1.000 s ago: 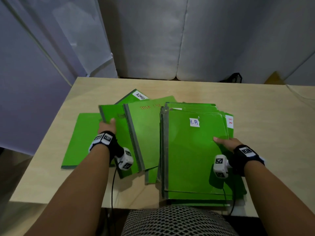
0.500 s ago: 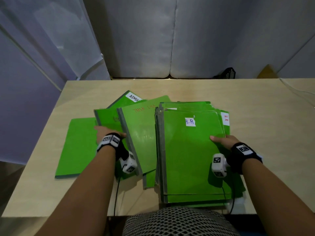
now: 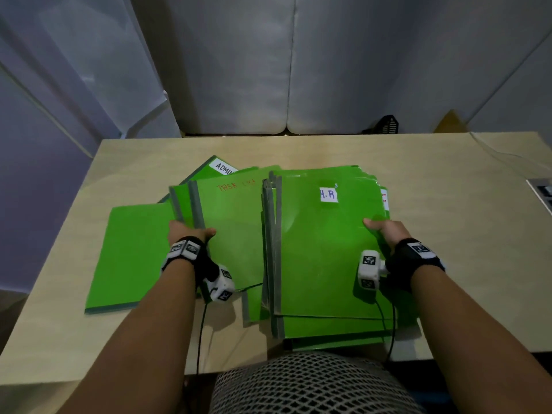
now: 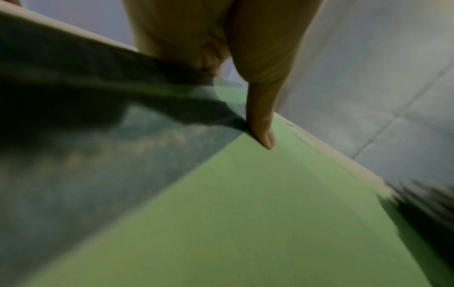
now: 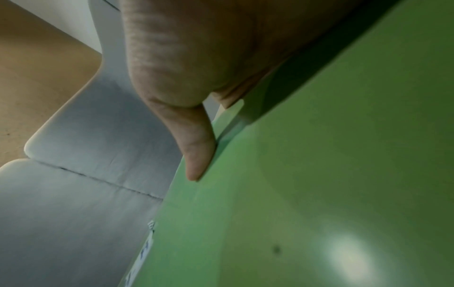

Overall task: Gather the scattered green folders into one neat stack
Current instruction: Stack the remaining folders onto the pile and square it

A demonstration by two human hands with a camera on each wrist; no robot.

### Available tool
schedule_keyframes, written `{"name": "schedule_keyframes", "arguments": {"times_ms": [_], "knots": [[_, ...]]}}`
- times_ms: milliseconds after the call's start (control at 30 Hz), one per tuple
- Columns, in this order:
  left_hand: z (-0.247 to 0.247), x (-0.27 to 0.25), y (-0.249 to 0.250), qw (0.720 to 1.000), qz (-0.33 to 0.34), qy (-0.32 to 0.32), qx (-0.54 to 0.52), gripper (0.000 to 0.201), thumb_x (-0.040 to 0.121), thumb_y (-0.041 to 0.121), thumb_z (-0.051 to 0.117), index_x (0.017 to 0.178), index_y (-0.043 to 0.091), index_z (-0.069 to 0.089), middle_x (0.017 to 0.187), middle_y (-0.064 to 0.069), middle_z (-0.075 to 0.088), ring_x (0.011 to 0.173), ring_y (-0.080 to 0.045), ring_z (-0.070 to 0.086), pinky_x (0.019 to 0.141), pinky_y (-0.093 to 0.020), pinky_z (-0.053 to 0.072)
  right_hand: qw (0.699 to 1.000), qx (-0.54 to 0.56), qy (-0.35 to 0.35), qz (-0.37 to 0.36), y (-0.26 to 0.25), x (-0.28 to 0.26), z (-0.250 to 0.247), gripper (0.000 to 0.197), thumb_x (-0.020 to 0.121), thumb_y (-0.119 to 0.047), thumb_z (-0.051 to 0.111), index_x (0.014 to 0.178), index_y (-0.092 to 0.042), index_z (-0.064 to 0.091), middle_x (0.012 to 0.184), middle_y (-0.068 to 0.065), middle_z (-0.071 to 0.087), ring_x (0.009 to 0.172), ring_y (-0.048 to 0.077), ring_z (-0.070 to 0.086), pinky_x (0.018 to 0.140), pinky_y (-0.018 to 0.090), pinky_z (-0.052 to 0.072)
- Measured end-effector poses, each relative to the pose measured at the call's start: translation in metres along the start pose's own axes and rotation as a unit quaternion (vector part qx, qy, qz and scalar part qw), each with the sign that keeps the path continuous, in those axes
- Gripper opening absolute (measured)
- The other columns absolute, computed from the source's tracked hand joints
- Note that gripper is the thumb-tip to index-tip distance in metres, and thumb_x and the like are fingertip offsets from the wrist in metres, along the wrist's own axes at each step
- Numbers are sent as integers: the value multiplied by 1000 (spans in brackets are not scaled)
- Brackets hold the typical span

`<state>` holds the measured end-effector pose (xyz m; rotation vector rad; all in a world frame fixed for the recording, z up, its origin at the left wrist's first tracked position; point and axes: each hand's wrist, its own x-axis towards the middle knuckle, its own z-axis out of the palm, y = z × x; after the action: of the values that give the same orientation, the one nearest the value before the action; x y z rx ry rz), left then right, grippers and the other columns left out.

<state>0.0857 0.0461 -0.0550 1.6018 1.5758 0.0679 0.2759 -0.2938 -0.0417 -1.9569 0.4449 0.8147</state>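
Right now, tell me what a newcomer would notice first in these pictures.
Bright green folders fan across the pale wooden table, with the stack topped by an H.R label nearest the person. The right hand grips that stack's right edge, while the left hand grips the grey spines of the TASK folder and the one beneath it. One plain folder lies flat at far left, and an ADMIN-labelled folder pokes out behind.

Bare arms wear black wrist straps (image 3: 198, 258) carrying white marker-tagged camera blocks (image 3: 369, 273) with trailing cables.

Office, labelled green folders (image 3: 322, 249) on wooden desk (image 3: 448, 204), grey partition panels (image 3: 373, 61)
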Motion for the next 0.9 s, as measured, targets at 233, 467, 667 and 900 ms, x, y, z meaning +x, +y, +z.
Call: {"name": "schedule_keyframes", "arguments": {"times_ms": [233, 467, 667, 900], "knots": [[-31, -22, 71, 967, 245, 50, 59, 42, 89, 8, 57, 130, 8, 50, 122, -24, 61, 110, -39, 59, 90, -39, 46, 999, 12, 24, 41, 6, 5, 13, 70, 88, -32, 67, 140, 4, 38, 140, 25, 47, 123, 45, 47, 105, 56, 40], [-41, -90, 162, 865, 433, 187, 173, 52, 94, 5, 42, 143, 20, 38, 112, -21, 64, 102, -39, 61, 81, -44, 48, 998, 6, 29, 50, -1, 12, 16, 66, 90, -31, 66, 139, 6, 41, 142, 25, 48, 122, 42, 52, 103, 46, 42], [-59, -89, 223, 892, 434, 123, -2, 48, 87, 9, 47, 133, 20, 53, 118, -13, 67, 108, -33, 62, 91, -38, 50, 997, 39, -4, 61, 8, 19, 12, 75, 82, -41, 67, 141, -3, 42, 143, 18, 49, 122, 40, 52, 102, 47, 43], [23, -75, 144, 923, 363, -92, 87, 41, 87, 5, 57, 127, 5, 59, 116, -22, 66, 107, -36, 63, 85, -35, 48, 985, 145, -76, 60, 34, 57, -8, 125, 43, -94, 58, 151, -38, 27, 159, 4, 27, 142, 35, 32, 109, 63, 28]]}}
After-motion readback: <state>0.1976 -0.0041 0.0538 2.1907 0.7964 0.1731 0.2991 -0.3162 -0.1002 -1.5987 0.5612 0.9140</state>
